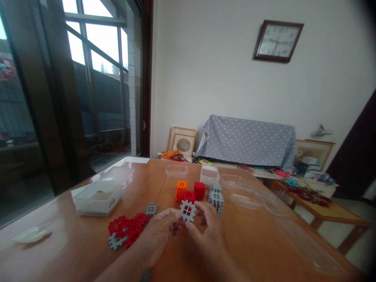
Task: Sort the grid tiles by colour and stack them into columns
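Observation:
A grey toothed plastic building tile [188,210] with a window-like opening is held up between my hands. My left hand [160,235] pinches its left edge with thumb and fingers. On its other side, my right hand [210,231] grips the right edge and lower corner. Just behind it stand red tiles [199,190], an orange stack [181,191] and a grey stack [216,199]. Left of my left hand lies a loose pile of red tiles [123,227] with a grey tile [116,241] at its front. Another grey window tile [150,209] lies flat beyond the pile.
On the wooden table [73,250], a white plastic box [98,199] stands at left. Clear containers [246,197] and a lid [308,244] lie along the right side. A small white box [209,175] and clear tray [177,171] sit farther back. A crumpled pale item [31,235] rests front left.

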Demonstrator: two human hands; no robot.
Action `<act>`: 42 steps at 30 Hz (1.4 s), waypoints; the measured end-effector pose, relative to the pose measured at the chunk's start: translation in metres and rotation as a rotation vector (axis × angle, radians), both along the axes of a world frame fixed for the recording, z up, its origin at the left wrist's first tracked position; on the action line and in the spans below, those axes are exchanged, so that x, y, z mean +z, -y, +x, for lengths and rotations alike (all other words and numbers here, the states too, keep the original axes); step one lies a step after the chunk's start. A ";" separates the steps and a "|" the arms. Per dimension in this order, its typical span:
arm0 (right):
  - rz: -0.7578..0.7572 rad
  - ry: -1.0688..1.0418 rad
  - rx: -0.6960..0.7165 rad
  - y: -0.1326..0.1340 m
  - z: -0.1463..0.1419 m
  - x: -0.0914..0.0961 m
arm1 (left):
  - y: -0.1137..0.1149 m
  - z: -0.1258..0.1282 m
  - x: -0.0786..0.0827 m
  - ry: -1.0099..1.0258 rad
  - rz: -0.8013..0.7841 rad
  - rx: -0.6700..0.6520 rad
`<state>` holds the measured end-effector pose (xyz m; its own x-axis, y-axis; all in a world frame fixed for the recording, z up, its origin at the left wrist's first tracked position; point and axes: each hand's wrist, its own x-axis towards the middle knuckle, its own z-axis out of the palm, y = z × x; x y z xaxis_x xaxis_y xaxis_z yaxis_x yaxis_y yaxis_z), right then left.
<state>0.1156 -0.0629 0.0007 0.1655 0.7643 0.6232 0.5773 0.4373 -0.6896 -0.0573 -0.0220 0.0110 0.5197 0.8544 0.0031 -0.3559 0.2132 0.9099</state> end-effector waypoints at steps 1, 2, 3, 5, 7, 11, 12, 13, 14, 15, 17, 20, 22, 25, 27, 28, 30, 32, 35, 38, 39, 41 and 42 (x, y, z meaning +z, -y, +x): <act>-0.004 0.003 -0.004 0.001 0.002 0.004 | 0.000 0.000 0.001 -0.015 0.009 0.003; -0.015 0.002 -0.015 0.002 0.006 0.010 | 0.000 0.000 0.002 -0.032 0.016 0.019; -0.032 -0.009 -0.035 0.003 0.011 0.016 | 0.000 -0.001 0.003 -0.053 0.023 0.043; -0.070 -0.057 -0.086 0.003 0.026 0.030 | -0.001 -0.003 0.004 -0.100 0.042 0.110; -0.094 -0.127 -0.122 0.000 0.046 0.042 | -0.004 -0.005 0.005 -0.147 0.065 0.162; -0.216 -0.162 -0.120 -0.015 0.089 0.052 | -0.010 -0.009 0.003 -0.216 0.079 0.185; -0.239 -0.175 -0.103 -0.020 0.099 0.051 | -0.012 -0.010 0.003 -0.228 0.083 0.185; -0.266 -0.188 -0.079 -0.024 0.107 0.048 | -0.013 -0.011 0.002 -0.240 0.091 0.185; -0.292 -0.195 -0.059 -0.028 0.114 0.046 | -0.014 -0.011 0.001 -0.253 0.103 0.186; -0.315 -0.201 -0.045 -0.032 0.119 0.043 | -0.016 -0.012 0.000 -0.265 0.118 0.187; -0.344 -0.209 -0.030 -0.036 0.128 0.038 | -0.018 -0.014 -0.002 -0.294 0.140 0.196; -0.350 -0.231 -0.020 -0.038 0.135 0.033 | -0.021 -0.016 -0.004 -0.320 0.139 0.212; -0.362 -0.252 0.004 -0.037 0.136 0.030 | -0.024 -0.016 -0.005 -0.323 0.130 0.216; -0.378 -0.265 0.029 -0.036 0.137 0.027 | -0.026 -0.016 -0.008 -0.331 0.117 0.219; -0.383 -0.261 0.027 -0.038 0.138 0.024 | -0.028 -0.017 -0.010 -0.335 0.122 0.216; -0.387 -0.258 0.029 -0.039 0.139 0.023 | -0.028 -0.017 -0.012 -0.336 0.126 0.215; -0.400 -0.256 0.037 -0.042 0.140 0.020 | -0.029 -0.017 -0.014 -0.341 0.134 0.217; -0.406 -0.253 0.039 -0.044 0.140 0.017 | -0.029 -0.017 -0.014 -0.343 0.138 0.219; -0.408 -0.244 0.041 -0.045 0.140 0.015 | -0.029 -0.016 -0.013 -0.337 0.129 0.220; -0.401 -0.234 0.042 -0.044 0.140 0.014 | -0.030 -0.016 -0.012 -0.344 0.119 0.224; -0.398 -0.232 0.042 -0.044 0.139 0.014 | -0.030 -0.015 -0.012 -0.345 0.120 0.224; -0.390 -0.228 0.041 -0.045 0.139 0.014 | -0.030 -0.015 -0.012 -0.348 0.122 0.221; -0.386 -0.226 0.041 -0.045 0.139 0.014 | -0.030 -0.015 -0.012 -0.347 0.126 0.222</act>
<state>0.2544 -0.0182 0.0151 0.2293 0.9426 0.2428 0.3813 0.1425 -0.9134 -0.0727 0.0083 -0.0014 0.3121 0.9496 -0.0283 -0.0487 0.0457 0.9978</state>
